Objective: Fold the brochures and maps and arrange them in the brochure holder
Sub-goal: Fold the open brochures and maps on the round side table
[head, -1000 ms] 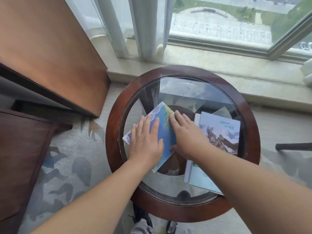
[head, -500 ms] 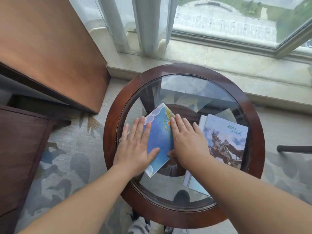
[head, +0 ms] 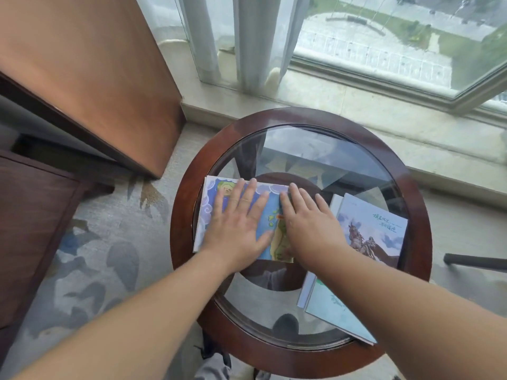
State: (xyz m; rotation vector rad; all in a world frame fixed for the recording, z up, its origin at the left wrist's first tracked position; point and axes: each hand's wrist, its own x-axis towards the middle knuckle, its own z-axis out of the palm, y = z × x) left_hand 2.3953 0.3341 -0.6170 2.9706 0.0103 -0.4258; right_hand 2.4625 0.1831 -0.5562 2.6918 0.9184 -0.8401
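Note:
A blue folded map (head: 210, 207) with cloud edging lies flat on the left half of the round glass-topped table (head: 419, 223). My left hand (head: 238, 226) presses flat on it with fingers spread. My right hand (head: 310, 229) presses flat along its right edge, fingers straight. To the right lies a stack of brochures (head: 370, 231); the top one shows a horse rider and sky. My right forearm covers the stack's middle. A pale green brochure (head: 329, 311) sticks out below the arm. No brochure holder is in view.
A brown wooden cabinet (head: 90, 78) stands at the left, with a dark wooden piece (head: 30, 220) below it. A window sill (head: 356, 113) and white curtains (head: 247, 39) run behind the table. Patterned carpet (head: 109, 256) covers the floor. A dark bar (head: 477, 261) sits at the right.
The map has turned from tilted to square with the table and slid left. Both hands stayed flat on it, the left hand spreading farther across its face.

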